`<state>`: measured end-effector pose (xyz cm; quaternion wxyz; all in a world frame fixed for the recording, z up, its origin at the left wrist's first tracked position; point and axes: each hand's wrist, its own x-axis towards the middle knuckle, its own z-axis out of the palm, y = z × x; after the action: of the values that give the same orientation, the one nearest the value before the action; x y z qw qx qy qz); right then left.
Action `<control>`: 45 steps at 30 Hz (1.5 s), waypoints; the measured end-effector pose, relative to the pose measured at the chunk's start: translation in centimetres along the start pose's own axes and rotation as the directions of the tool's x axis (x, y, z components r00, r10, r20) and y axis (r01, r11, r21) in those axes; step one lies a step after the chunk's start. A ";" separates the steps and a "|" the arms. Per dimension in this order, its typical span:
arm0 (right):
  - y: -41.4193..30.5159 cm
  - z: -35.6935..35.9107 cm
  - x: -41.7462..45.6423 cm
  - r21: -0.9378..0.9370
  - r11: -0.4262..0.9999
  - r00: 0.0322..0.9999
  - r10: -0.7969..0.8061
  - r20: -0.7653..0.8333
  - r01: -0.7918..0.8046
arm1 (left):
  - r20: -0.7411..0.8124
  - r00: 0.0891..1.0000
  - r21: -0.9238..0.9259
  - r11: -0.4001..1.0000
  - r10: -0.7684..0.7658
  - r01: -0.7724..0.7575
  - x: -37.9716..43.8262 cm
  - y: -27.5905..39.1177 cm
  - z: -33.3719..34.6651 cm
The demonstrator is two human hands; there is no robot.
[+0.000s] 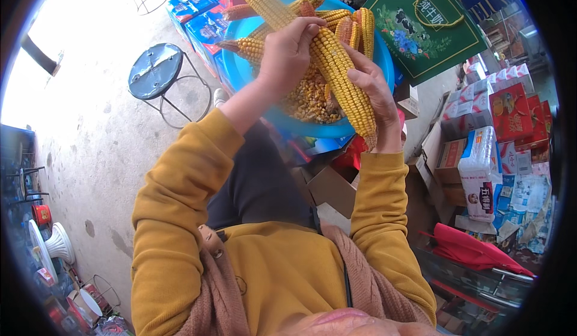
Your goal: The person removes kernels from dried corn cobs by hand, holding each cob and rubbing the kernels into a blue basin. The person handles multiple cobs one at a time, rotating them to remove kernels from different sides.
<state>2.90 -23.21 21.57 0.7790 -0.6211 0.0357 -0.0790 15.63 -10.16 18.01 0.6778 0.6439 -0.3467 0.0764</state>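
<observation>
Over a blue plastic basin (pixel 383 59), my two hands hold dried yellow corn cobs. The left hand (pixel 286 54) is closed at the lower end of one ear of corn (pixel 263 5), which points up and to the left. A second, larger ear (pixel 340 77) slants down to the right, its upper end meeting the left hand's fingers. Around its right side wraps my right hand (pixel 374 88), thumb resting on the kernels. Loose kernels (pixel 311 106) lie in the basin below, with several more ears, some partly stripped, heaped at its far side.
A round stool (pixel 155 71) stands left of the basin, near blue and red cartons (pixel 205 25). A green gift bag (pixel 423 29) leans at the basin's upper right. Open cardboard boxes (pixel 331 187) sit below it, and stacked packages (pixel 480 169) fill the right side.
</observation>
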 end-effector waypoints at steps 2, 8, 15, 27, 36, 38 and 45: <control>0.0 0.0 -0.2 0.029 0.999 1.000 0.016 -0.015 -0.016 | -0.032 0.997 0.056 0.996 0.066 -0.065 0.0 0.2 0.0; -0.1 -0.3 -0.5 0.028 1.000 0.999 -0.013 0.051 0.012 | -0.037 0.994 -0.082 0.991 -0.107 0.104 0.3 -0.3 -0.4; 0.1 -0.1 -0.1 -0.027 0.998 0.997 -0.050 -0.052 0.048 | 0.271 0.935 -0.545 0.765 -0.227 0.344 0.2 0.7 -1.5; -0.1 -0.3 0.1 -0.006 1.000 1.000 -0.020 -0.008 0.020 | 0.306 0.933 -0.369 0.880 -0.187 0.297 0.3 -0.7 -1.1; 0.3 -0.4 0.3 -0.011 0.998 0.998 -0.069 -0.003 0.069 | 0.332 0.925 -0.575 0.738 -0.186 0.354 0.1 -0.1 -1.1; 0.4 -0.4 0.3 -0.020 0.997 0.997 -0.076 -0.003 0.076 | 0.377 0.888 -0.599 0.663 -0.262 0.450 0.1 -0.1 -1.0; 0.0 -0.1 0.2 -0.021 0.998 0.998 -0.059 -0.001 0.059 | 0.374 0.887 -0.604 0.655 -0.270 0.454 0.2 -0.1 -1.1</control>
<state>3.13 -23.36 21.55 0.7697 -0.6299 0.0189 -0.1020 16.22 -9.27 18.14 0.8162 0.4128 -0.2966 -0.2747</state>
